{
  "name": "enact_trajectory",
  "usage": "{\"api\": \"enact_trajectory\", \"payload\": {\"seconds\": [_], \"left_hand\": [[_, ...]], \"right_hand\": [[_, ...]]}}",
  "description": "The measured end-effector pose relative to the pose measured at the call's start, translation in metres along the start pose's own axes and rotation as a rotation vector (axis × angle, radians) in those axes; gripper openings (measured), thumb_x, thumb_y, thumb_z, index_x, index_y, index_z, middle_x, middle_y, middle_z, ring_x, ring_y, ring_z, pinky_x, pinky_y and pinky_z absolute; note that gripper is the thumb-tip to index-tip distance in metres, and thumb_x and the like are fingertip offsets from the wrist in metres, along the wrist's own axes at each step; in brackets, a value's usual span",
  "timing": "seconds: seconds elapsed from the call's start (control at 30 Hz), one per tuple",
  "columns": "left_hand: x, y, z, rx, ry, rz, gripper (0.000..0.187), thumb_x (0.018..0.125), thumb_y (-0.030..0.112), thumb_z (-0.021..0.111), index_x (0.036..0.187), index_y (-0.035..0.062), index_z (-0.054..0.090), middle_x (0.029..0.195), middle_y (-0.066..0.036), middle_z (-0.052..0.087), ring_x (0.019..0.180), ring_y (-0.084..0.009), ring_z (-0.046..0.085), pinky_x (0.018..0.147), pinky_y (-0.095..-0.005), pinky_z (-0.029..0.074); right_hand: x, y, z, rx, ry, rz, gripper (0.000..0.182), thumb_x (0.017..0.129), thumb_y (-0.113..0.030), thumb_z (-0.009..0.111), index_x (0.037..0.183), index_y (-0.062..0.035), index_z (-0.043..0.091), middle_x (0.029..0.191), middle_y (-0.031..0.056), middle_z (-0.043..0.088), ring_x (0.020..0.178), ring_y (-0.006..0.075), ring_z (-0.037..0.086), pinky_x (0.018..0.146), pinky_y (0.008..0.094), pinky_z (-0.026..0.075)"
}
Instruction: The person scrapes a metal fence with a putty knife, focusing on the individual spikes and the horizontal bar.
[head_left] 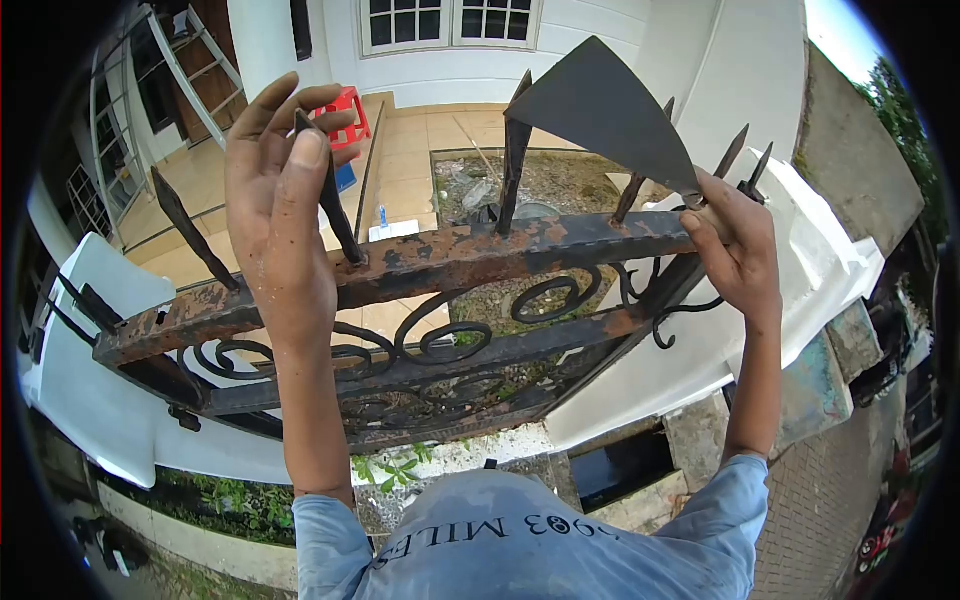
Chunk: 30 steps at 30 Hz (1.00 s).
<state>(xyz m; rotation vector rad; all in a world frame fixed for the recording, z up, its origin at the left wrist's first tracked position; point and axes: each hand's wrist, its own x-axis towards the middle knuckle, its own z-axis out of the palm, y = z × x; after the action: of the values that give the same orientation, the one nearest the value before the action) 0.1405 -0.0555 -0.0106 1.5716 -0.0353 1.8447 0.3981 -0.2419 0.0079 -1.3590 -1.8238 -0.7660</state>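
Note:
My right hand (pixel 738 243) is closed around the handle of a scraper (pixel 605 110), whose wide dark blade points up and left over the gate. Most of the handle is hidden in my fist. In front of me stands a black iron gate (pixel 450 258) with flaking paint and rust along its top rail. My left hand (pixel 285 190) is raised at one of its pointed spikes (pixel 340 205). The thumb overlaps the spike just below its tip, while the fingers are spread apart and loosely bent.
White walls (pixel 90 370) flank the gate on both sides. Scroll ironwork (pixel 445 340) fills the space under the rail, and more sharp spikes (pixel 190 228) rise from it. Beyond are a tiled porch (pixel 405 140), a red plastic stool (pixel 350 112) and a metal ladder (pixel 200 75).

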Motion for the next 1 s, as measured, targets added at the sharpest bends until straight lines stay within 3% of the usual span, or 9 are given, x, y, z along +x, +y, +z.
{"api": "enact_trajectory", "payload": {"seconds": [0.07, 0.1, 0.23, 0.37, 0.5, 0.63, 0.73, 0.8, 1.0], "left_hand": [[0.004, 0.003, -0.001, -0.196, -0.179, -0.234, 0.035, 0.095, 0.027, 0.043, 0.113, -0.0026, 0.050, 0.084, -0.012, 0.058, 0.069, -0.0140, 0.058, 0.059, -0.0227, 0.045], [0.003, 0.000, -0.004, -0.001, -0.183, -0.247, 0.038, 0.099, 0.035, 0.035, 0.093, 0.0012, 0.052, 0.061, -0.001, 0.047, 0.044, -0.0067, 0.037, 0.041, -0.0203, 0.027], [0.002, -0.003, -0.002, -0.232, -0.099, -0.330, 0.038, 0.099, 0.037, 0.036, 0.072, 0.0090, 0.037, 0.057, 0.004, 0.024, 0.048, -0.0050, 0.015, 0.042, -0.0237, 0.013], [-0.003, -0.007, 0.000, -0.163, -0.051, -0.256, 0.037, 0.099, 0.036, 0.036, 0.074, 0.0087, 0.037, 0.057, 0.004, 0.024, 0.047, -0.0050, 0.015, 0.042, -0.0229, 0.014], [-0.006, -0.005, 0.004, -0.102, -0.009, -0.236, 0.034, 0.098, 0.036, 0.036, 0.076, 0.0101, 0.037, 0.059, 0.005, 0.022, 0.048, -0.0051, 0.014, 0.043, -0.0224, 0.013], [-0.007, -0.007, 0.005, -0.087, -0.003, -0.215, 0.034, 0.098, 0.036, 0.037, 0.077, 0.0096, 0.038, 0.059, 0.005, 0.023, 0.048, -0.0048, 0.015, 0.043, -0.0217, 0.013], [-0.008, -0.006, 0.006, -0.069, -0.015, -0.195, 0.033, 0.097, 0.035, 0.038, 0.078, 0.0093, 0.038, 0.059, 0.005, 0.023, 0.049, -0.0046, 0.016, 0.043, -0.0213, 0.013], [-0.006, -0.006, 0.007, -0.087, -0.004, -0.193, 0.032, 0.097, 0.035, 0.039, 0.077, 0.0094, 0.038, 0.059, 0.005, 0.023, 0.049, -0.0044, 0.016, 0.043, -0.0213, 0.013], [-0.007, -0.006, 0.010, -0.036, 0.025, -0.175, 0.030, 0.095, 0.032, 0.043, 0.075, 0.0098, 0.038, 0.059, 0.005, 0.023, 0.049, -0.0042, 0.016, 0.043, -0.0214, 0.013]], "right_hand": [[0.002, 0.000, -0.006, 0.031, -0.042, 0.022, 0.036, 0.081, -0.005, 0.062, 0.115, 0.0068, 0.056, 0.087, 0.0167, 0.066, 0.075, 0.0210, 0.066, 0.069, 0.0274, 0.049], [-0.004, 0.004, -0.002, 0.157, 0.105, 0.093, 0.036, 0.080, -0.004, 0.062, 0.114, 0.0063, 0.056, 0.086, 0.0173, 0.065, 0.073, 0.0232, 0.065, 0.068, 0.0277, 0.049], [0.011, 0.003, -0.011, -0.011, -0.164, 0.008, 0.034, 0.081, -0.005, 0.060, 0.114, 0.0045, 0.058, 0.086, 0.0154, 0.067, 0.074, 0.0220, 0.066, 0.069, 0.0282, 0.049], [0.000, 0.007, 0.000, 0.262, 0.187, 0.101, 0.034, 0.079, -0.007, 0.063, 0.111, 0.0012, 0.061, 0.077, 0.0177, 0.063, 0.067, 0.0256, 0.063, 0.063, 0.0310, 0.047], [0.003, 0.018, -0.011, -0.035, -0.195, -0.049, 0.036, 0.082, -0.007, 0.061, 0.115, 0.0061, 0.057, 0.082, 0.0159, 0.067, 0.075, 0.0197, 0.066, 0.067, 0.0280, 0.050], [0.003, 0.014, -0.004, 0.253, 0.178, 0.078, 0.034, 0.079, -0.007, 0.062, 0.113, 0.0020, 0.060, 0.075, 0.0158, 0.064, 0.062, 0.0231, 0.061, 0.059, 0.0317, 0.047], [0.021, 0.004, -0.025, -0.032, -0.314, -0.021, 0.034, 0.081, -0.006, 0.061, 0.112, 0.0052, 0.059, 0.080, 0.0166, 0.067, 0.070, 0.0208, 0.066, 0.064, 0.0281, 0.050], [0.019, 0.011, -0.024, 0.108, -0.001, -0.098, 0.035, 0.079, -0.008, 0.062, 0.112, 0.0003, 0.061, 0.078, 0.0174, 0.065, 0.066, 0.0249, 0.065, 0.062, 0.0299, 0.049], [0.026, 0.006, -0.035, -0.020, -0.213, -0.100, 0.037, 0.083, -0.006, 0.059, 0.118, 0.0044, 0.056, 0.077, 0.0088, 0.063, 0.063, 0.0120, 0.058, 0.058, 0.0246, 0.046]]}}
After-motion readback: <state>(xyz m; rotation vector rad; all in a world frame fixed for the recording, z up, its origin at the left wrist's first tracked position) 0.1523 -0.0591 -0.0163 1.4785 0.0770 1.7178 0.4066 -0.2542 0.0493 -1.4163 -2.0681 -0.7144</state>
